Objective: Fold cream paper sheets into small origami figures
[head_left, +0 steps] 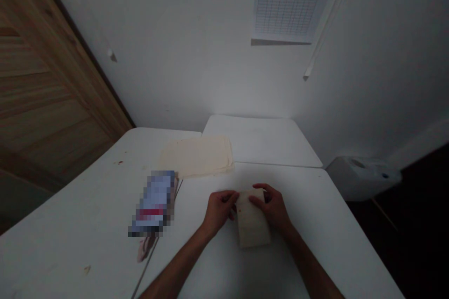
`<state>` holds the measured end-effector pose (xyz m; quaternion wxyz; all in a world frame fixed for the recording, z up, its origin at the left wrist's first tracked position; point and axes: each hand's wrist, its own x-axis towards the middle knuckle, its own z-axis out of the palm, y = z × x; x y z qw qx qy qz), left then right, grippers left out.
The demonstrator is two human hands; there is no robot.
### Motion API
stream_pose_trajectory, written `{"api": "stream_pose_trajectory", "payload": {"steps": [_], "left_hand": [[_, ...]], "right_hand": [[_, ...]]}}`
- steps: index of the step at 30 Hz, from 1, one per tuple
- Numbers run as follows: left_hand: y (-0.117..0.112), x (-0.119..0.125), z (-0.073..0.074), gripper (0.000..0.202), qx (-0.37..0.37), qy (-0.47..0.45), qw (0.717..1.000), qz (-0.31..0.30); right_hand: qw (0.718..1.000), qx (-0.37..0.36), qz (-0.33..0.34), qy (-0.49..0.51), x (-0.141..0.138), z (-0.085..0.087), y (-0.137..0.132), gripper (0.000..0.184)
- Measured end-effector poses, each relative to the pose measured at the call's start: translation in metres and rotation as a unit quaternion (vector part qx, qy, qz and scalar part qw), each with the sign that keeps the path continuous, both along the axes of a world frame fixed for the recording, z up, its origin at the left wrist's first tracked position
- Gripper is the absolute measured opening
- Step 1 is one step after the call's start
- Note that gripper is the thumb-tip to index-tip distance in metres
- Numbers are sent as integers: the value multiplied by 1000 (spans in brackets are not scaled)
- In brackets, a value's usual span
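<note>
Between my hands is a small beige rectangular piece (254,229), flat and slightly tilted; I cannot tell if it is cloth or paper. A small reddish spot shows near its left edge. My left hand (216,211) pinches its upper left corner between thumb and fingers. At the upper right corner, my right hand (276,206) grips it, thumb on top and fingers curled behind. Beyond my hands, a low stack of thin beige sheets (196,156) lies on the white table (301,261).
Left of my hands lies a blurred-out, bluish rectangular object (154,205), with pinkish material (146,248) under it. Seams run between the white tabletops. A wall with a printed sheet (289,7) stands behind, a wooden door (45,70) at left, a pale container (363,177) at right.
</note>
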<state>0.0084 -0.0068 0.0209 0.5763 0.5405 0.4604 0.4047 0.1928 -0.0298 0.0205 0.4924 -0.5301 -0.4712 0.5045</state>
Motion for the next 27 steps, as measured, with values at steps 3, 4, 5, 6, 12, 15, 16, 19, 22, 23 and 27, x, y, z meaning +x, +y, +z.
{"api": "stream_pose_trajectory", "payload": {"steps": [3,4,5,6,12,15,16,19,22,23,27], "left_hand": [[-1,0,1,37,3,-6,1000,-1],[-1,0,1,37,3,-5,1000,-1],[-1,0,2,37,2,-4,1000,-1],[-1,0,3,38,2,-3,1000,0],[-1,1,5,39,-1,3,1000,12],[-1,0,4,38,-6,-1,1000,14],[0,0,3,38,-9,-2,1000,14],[1,0,0,38,-15,-5,1000,21],[1,-1,-2,38,-17,-7,1000,25],[1,-1,-2,38,-16,-8,1000,24],[1,-1,2,37,-10,-2,1000,19]], "right_hand": [[1000,-2,-6,4,1,1,0,51],[1000,-6,-8,6,1,2,1,51],[1000,-11,-11,8,2,2,1,50],[1000,-18,-13,10,3,3,1,50],[999,-31,-40,9,9,2,4,46],[998,-29,-51,6,12,0,5,45],[998,-31,-50,6,12,-1,5,45],[998,-40,-51,2,12,-2,6,48],[997,-42,-59,-4,13,-2,7,51],[997,-41,-61,-3,14,-2,7,51],[997,-47,-59,7,15,-1,7,46]]}}
